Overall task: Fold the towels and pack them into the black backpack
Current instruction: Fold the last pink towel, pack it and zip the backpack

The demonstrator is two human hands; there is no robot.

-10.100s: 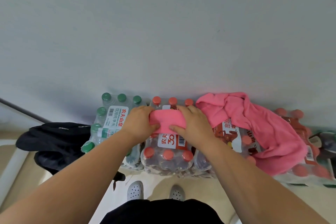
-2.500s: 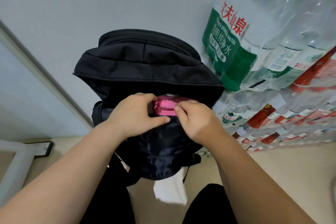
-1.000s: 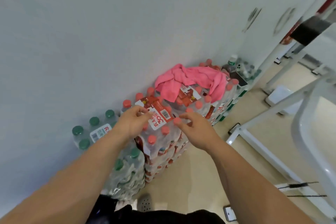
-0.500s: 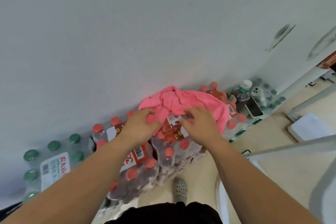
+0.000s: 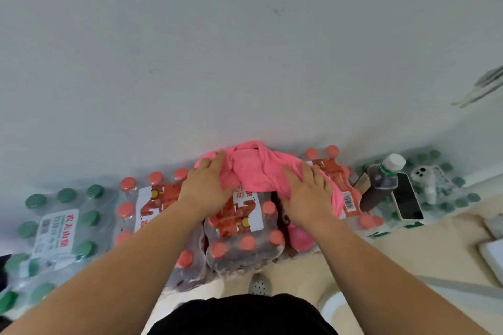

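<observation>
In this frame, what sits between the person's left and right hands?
The crumpled pink towel spans the gap between left hand and right hand, atop red-capped bottle packs; head view.

Pink towel (image 5: 261, 171), crumpled, on top of the bottle packs (image 5: 245, 226).
I see it unfolded, bunched and twisted into ridges, lying across the shrink-wrapped packs of red-capped bottles right against the wall (image 5: 245, 62). Its right end droops over the packs' front edge, and a pink flap hangs lower.
</observation>
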